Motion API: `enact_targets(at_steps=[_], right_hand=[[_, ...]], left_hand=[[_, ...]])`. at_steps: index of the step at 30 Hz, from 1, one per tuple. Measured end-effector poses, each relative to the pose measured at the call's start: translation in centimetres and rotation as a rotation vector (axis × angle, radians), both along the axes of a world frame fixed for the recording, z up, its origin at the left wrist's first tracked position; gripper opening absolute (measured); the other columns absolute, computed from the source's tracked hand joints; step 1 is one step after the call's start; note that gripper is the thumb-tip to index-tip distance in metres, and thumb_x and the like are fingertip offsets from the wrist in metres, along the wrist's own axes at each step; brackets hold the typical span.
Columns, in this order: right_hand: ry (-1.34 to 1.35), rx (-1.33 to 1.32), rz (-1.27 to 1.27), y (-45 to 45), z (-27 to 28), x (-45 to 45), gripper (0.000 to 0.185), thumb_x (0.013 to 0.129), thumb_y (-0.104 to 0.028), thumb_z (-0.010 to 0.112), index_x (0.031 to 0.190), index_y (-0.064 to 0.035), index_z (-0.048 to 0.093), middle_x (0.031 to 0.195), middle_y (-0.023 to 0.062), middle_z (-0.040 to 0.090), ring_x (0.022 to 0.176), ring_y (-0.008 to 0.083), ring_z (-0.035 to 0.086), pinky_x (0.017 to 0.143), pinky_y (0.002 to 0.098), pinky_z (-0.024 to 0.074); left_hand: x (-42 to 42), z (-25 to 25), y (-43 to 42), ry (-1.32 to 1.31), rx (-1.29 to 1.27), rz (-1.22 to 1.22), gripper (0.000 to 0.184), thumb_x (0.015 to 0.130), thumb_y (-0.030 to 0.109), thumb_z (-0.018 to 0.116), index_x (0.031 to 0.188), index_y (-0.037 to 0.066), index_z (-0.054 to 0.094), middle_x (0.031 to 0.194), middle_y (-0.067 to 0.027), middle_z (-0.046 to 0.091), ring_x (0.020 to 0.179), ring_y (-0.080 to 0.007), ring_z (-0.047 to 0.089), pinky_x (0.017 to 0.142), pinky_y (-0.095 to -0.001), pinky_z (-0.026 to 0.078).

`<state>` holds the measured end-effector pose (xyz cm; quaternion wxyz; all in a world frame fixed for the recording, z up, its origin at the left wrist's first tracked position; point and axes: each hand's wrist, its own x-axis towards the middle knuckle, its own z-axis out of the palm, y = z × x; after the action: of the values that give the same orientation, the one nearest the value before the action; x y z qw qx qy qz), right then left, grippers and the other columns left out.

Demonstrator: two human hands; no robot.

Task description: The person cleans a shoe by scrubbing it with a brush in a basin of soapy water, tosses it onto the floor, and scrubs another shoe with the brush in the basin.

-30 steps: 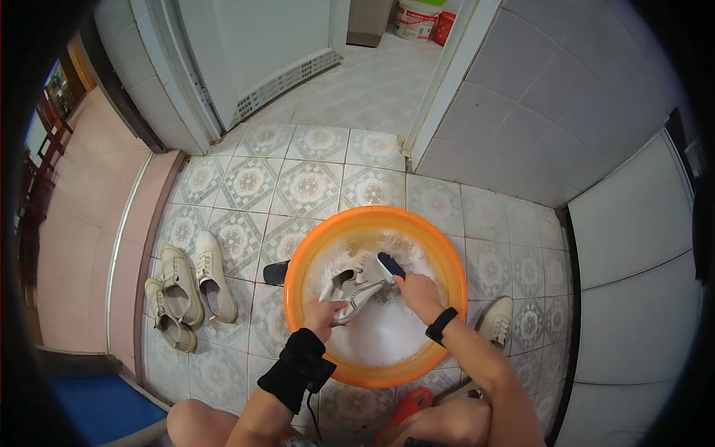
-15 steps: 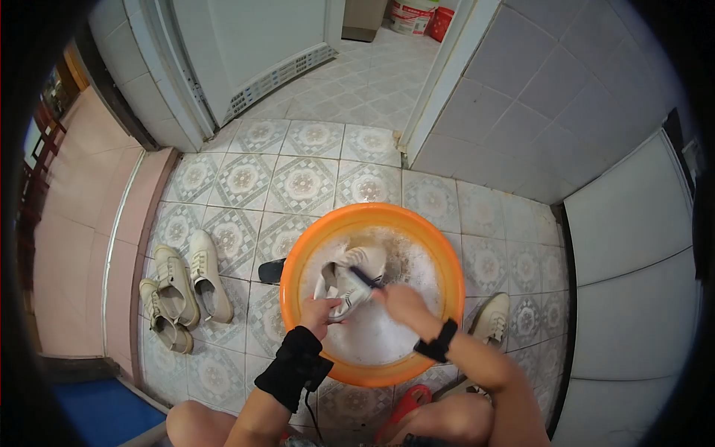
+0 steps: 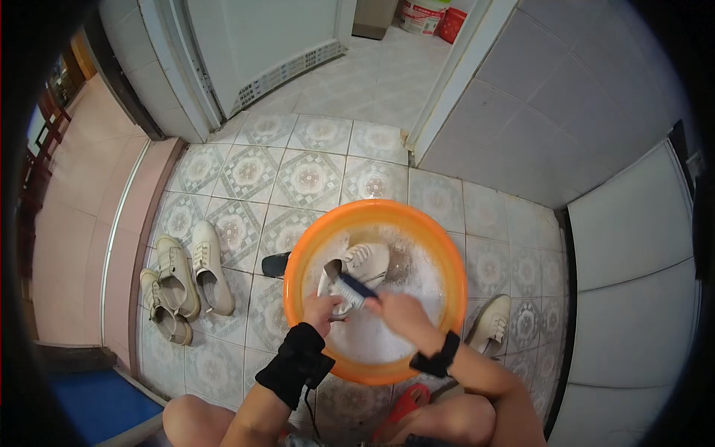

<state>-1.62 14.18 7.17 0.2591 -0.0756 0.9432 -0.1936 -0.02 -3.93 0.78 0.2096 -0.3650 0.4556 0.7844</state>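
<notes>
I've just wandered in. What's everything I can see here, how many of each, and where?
Held shoe: one, off-white, inside the basin
Brush: one, dark blue and white, over the held shoe
Basin: one, orange, floor centre
Suds: white, in the basin
Left shoes: three, cream, left floor
Right shoe: one, cream, right floor
Dark object: one, blackish, beside the basin, unclear
Slipper: one, red, bottom
Door: one, white, top
Tub: one, white and red, beyond the doorway
Red container: one, red, beside the tub
Tiles: many, patterned grey-white, floor
Wristbands: two, black, one per wrist
Left fingers: bare, gripping the held shoe
Right fingers: bare, blurred, gripping the brush
</notes>
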Motion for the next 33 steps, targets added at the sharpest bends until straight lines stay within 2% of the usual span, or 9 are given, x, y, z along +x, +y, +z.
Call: enact_targets(at_steps=[7, 11, 16, 18, 23, 24, 28, 30, 33], right_hand=[[0.043, 0.087, -0.136, 1.5, -0.8, -1.5, 0.044, 0.086, -0.042, 0.045, 0.081, -0.0008, 0.06, 0.075, 0.0213, 0.06, 0.074, 0.0383, 0.059, 0.067, 0.045, 0.0455], [0.036, 0.012, 0.048, -0.5, 0.0, 1.0, 0.043, 0.086, -0.041, 0.046, 0.081, -0.0007, 0.058, 0.074, 0.0213, 0.06, 0.072, 0.0389, 0.058, 0.067, 0.0467, 0.0445], [0.188, 0.112, -0.292, 4.8, -4.1, -3.3, 0.045, 0.086, -0.042, 0.044, 0.084, 0.0008, 0.059, 0.078, 0.0222, 0.061, 0.076, 0.0384, 0.059, 0.068, 0.0479, 0.0443], [0.278, 0.101, -0.39, 5.7, -4.5, -3.5, 0.046, 0.086, -0.043, 0.043, 0.083, 0.0006, 0.059, 0.078, 0.0223, 0.06, 0.075, 0.0394, 0.058, 0.068, 0.0488, 0.0438], [0.105, 0.05, -0.331, 7.7, -12.4, -1.7, 0.047, 0.088, -0.039, 0.041, 0.083, 0.0031, 0.059, 0.078, 0.0247, 0.06, 0.077, 0.0394, 0.059, 0.07, 0.0453, 0.045], [-0.178, -0.164, -0.582, 5.9, -8.2, -1.6, 0.047, 0.088, -0.039, 0.039, 0.08, 0.0027, 0.059, 0.077, 0.0261, 0.059, 0.079, 0.0393, 0.059, 0.07, 0.0451, 0.0446], [0.0, -0.353, -0.462, 1.2, -3.5, 1.2, 0.042, 0.088, -0.038, 0.041, 0.08, 0.001, 0.056, 0.072, 0.0256, 0.058, 0.074, 0.0404, 0.058, 0.066, 0.0472, 0.0445], [0.215, -0.371, -0.276, -1.0, -2.8, 2.8, 0.033, 0.088, -0.034, 0.046, 0.084, -0.0017, 0.053, 0.063, 0.0223, 0.056, 0.06, 0.0416, 0.055, 0.052, 0.0462, 0.0427], [0.327, -0.285, -0.133, -1.7, -3.4, 2.4, 0.031, 0.087, -0.034, 0.047, 0.086, -0.003, 0.051, 0.063, 0.0225, 0.056, 0.06, 0.0427, 0.054, 0.053, 0.0481, 0.0423]], left_hand=[[-0.2, 0.5, 0.2, 0.007, 0.011, -0.017, 0.029, 0.074, -0.004, 0.055, 0.101, -0.001, 0.046, 0.089, -0.014, 0.056, 0.065, -0.0265, 0.06, 0.045, -0.0396, 0.052], [-0.1, -0.5, -0.4, -0.02, -0.002, -0.009, 0.023, 0.076, -0.002, 0.055, 0.097, -0.005, 0.047, 0.085, -0.016, 0.057, 0.062, -0.0261, 0.06, 0.047, -0.0392, 0.052], [0.1, -1.1, 0.0, -0.093, 0.078, 0.035, 0.02, 0.082, 0.004, 0.048, 0.1, -0.004, 0.048, 0.09, -0.0157, 0.055, 0.07, -0.0243, 0.059, 0.048, -0.0357, 0.052], [0.0, -1.5, -0.5, -0.208, 0.489, 0.173, 0.025, 0.086, 0.013, 0.041, 0.106, -0.001, 0.048, 0.093, -0.0154, 0.054, 0.074, -0.0222, 0.058, 0.048, -0.0288, 0.051], [0.0, -1.6, -0.5, -0.222, 0.702, 0.219, 0.031, 0.088, 0.019, 0.038, 0.113, 0.003, 0.047, 0.09, -0.0158, 0.053, 0.065, -0.0186, 0.056, 0.045, -0.0215, 0.046], [0.2, -1.4, -0.5, -0.27, 0.643, 0.178, 0.032, 0.087, 0.02, 0.039, 0.114, 0.004, 0.047, 0.089, -0.0155, 0.053, 0.061, -0.0173, 0.054, 0.043, -0.0199, 0.044], [0.3, -1.2, -0.6, -0.412, 0.673, 0.25, 0.032, 0.086, 0.023, 0.041, 0.11, 0.002, 0.048, 0.085, -0.0145, 0.052, 0.054, -0.015, 0.05, 0.039, -0.0183, 0.039], [0.2, -1.8, -1.1, -0.364, 1.039, 0.082, 0.027, 0.087, 0.021, 0.038, 0.101, 0.001, 0.049, 0.078, -0.0131, 0.051, 0.052, -0.0128, 0.049, 0.035, -0.0185, 0.032], [0.4, -2.5, -0.8, -0.434, 1.16, 0.104, 0.027, 0.087, 0.024, 0.042, 0.094, -0.001, 0.048, 0.072, -0.0105, 0.049, 0.049, -0.0117, 0.047, 0.033, -0.0185, 0.029]])
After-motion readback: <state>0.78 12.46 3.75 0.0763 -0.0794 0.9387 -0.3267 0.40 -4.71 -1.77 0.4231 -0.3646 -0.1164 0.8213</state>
